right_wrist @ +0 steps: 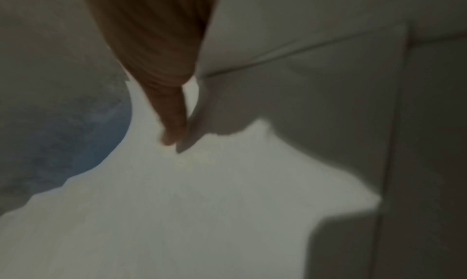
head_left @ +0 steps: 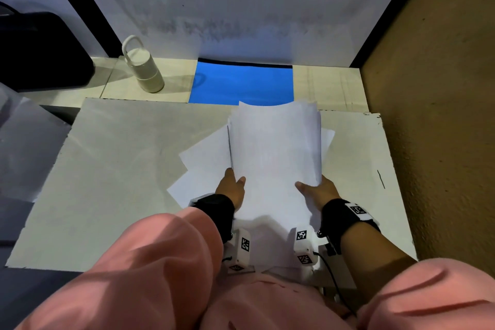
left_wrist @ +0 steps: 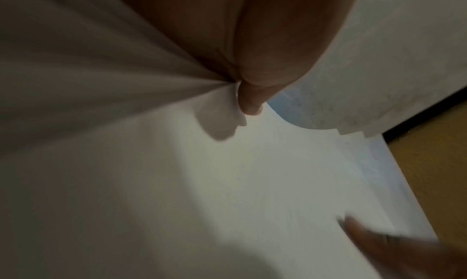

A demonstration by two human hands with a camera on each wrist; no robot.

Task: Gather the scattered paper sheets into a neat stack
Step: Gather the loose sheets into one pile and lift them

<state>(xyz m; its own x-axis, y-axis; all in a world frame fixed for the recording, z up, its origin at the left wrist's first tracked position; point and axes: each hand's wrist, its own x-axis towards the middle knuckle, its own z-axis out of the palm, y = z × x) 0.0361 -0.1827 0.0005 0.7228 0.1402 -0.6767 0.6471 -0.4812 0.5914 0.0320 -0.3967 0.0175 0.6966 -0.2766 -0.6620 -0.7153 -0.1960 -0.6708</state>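
Observation:
Both hands hold a bundle of white paper sheets (head_left: 276, 147) lifted off the table, curved like a trough. My left hand (head_left: 234, 186) grips its left edge, thumb on top and fingers hidden beneath. My right hand (head_left: 313, 187) grips the right edge the same way. A few more white sheets (head_left: 203, 161) lie fanned on the white board (head_left: 120, 169) under the bundle. In the left wrist view my thumb (left_wrist: 250, 105) presses the paper (left_wrist: 252, 183). In the right wrist view my thumb (right_wrist: 171, 127) lies on the bundle (right_wrist: 202, 203). The bundle's far edges are uneven.
A cream bottle (head_left: 143, 67) with a loop handle stands at the back left. A blue sheet (head_left: 241, 83) lies behind the bundle against the white wall. A dark object (head_left: 40, 48) sits far left, and a brown panel (head_left: 442, 115) borders the right.

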